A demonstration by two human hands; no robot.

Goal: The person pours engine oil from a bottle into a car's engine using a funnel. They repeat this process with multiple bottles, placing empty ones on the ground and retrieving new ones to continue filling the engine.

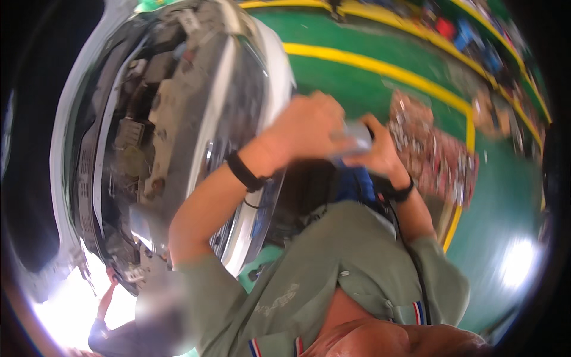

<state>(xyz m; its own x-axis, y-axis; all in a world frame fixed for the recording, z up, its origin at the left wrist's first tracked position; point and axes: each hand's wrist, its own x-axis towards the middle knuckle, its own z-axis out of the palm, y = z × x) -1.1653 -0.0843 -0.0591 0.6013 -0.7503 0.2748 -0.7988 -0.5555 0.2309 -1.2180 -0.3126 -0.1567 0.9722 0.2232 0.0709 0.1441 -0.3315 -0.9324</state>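
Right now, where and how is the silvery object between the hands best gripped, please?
The silvery object is probably best pinched at its right end, coming from the right: there the right hand straddles it, while the left hand meets the other end. Blur hides its exact shape.

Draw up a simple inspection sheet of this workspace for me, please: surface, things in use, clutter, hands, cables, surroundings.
Surface: green floor with yellow lines.
Job's things: small grey object, motion-blurred, exact kind unclear.
Clutter: stack of reddish-brown packs on the right; mixed items on a yellow-edged rack beyond.
Hands: right hand holds the grey object; left hand is curled at it, its grip too blurred to tell.
Cables: thin black cable down the shirt's right side.
Surroundings: vehicle with exposed engine bay on the left; another person's arm at lower left.
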